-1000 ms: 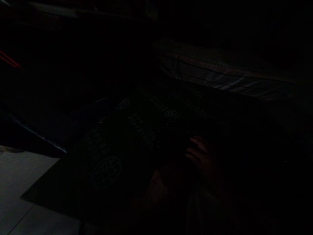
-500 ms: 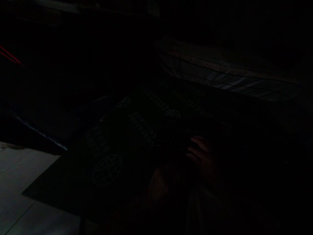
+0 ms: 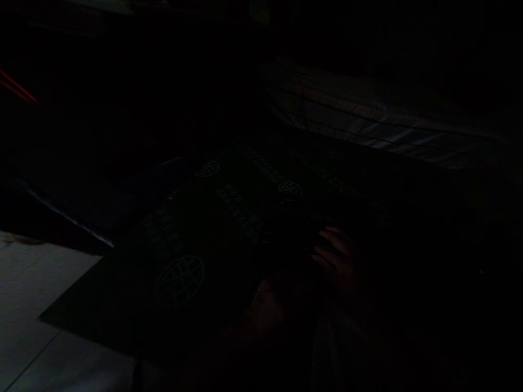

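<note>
The scene is very dark. My right hand (image 3: 337, 258) lies near the middle, its fingers curled against a small dark glinting object (image 3: 286, 231) that I cannot make out. My left hand (image 3: 265, 307) shows only as a faint patch just below that object; its fingers are hidden in the dark. Both hands rest over a dark sheet (image 3: 180, 256) printed with pale globe emblems and lines of text, spread flat on the floor.
Pale floor tiles (image 3: 36, 305) show at the lower left beyond the sheet's edge. A striped, light-coloured bundle (image 3: 368, 122) lies behind the sheet at upper right. A thin red line (image 3: 16, 90) glows at the far left.
The view has drifted slightly; both hands stay where they were on the dark object.
</note>
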### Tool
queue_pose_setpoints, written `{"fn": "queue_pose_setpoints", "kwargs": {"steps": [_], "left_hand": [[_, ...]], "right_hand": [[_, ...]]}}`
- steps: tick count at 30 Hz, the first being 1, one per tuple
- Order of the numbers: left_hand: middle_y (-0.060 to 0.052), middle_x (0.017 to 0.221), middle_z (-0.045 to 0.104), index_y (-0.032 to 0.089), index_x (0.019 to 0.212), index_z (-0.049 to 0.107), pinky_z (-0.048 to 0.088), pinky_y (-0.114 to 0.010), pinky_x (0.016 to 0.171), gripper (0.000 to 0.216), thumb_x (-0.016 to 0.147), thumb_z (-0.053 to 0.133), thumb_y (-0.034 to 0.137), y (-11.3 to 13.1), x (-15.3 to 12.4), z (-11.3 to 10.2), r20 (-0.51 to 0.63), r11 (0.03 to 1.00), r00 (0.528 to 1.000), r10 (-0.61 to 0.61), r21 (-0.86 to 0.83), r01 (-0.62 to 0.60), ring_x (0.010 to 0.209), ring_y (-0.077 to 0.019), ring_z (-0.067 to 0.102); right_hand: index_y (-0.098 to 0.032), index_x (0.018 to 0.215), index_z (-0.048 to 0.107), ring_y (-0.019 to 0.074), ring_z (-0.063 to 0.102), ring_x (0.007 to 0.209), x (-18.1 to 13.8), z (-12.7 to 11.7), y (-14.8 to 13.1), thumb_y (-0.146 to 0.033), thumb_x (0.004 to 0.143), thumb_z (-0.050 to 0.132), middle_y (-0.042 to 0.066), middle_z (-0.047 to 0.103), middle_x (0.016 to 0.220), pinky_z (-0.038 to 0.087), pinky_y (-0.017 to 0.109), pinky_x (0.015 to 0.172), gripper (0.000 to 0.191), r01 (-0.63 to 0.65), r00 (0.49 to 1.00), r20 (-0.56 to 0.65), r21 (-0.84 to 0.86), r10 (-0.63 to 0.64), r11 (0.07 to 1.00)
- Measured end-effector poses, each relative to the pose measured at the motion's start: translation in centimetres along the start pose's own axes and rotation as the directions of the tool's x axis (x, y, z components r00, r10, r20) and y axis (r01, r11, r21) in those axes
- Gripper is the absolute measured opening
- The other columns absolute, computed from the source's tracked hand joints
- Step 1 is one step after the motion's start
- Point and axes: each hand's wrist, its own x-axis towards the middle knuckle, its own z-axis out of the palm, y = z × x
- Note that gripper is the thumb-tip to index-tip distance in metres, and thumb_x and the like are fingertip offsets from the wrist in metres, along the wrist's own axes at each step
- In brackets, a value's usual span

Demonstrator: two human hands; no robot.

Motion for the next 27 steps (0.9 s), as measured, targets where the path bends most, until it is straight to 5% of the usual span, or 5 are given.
{"fn": "queue_pose_setpoints", "kwargs": {"steps": [17,27], "left_hand": [[-0.004,0.081,0.065,0.015,0.100,0.059,0.053,-0.025,0.066,0.020,0.090,0.043,0.021,0.1,0.3,0.6,-0.175,0.976,0.979,0.109,0.204,-0.073,0.074,-0.0126,0.061],[-0.007,0.099,0.067,0.013,0.108,0.057,0.053,-0.032,0.075,0.024,0.086,0.052,0.021,1.0,1.2,0.0,-0.229,0.960,0.971,0.064,0.282,0.003,0.089,-0.0179,0.061]], "right_hand": [[-0.021,0.084,0.068,0.0268,0.053,0.112,-0.2,0.3,0.3,-0.023,0.086,0.052,0.010,0.063,0.111,0.052,0.046,0.088,0.016,0.008,1.000,-0.019,0.030,-0.008,1.000],[-0.021,0.089,0.069,0.0274,0.051,0.114,-0.4,0.2,0.6,-0.019,0.085,0.048,0.011,0.061,0.115,0.049,0.050,0.090,0.022,-0.015,1.000,0.029,0.057,0.013,0.998]]}}
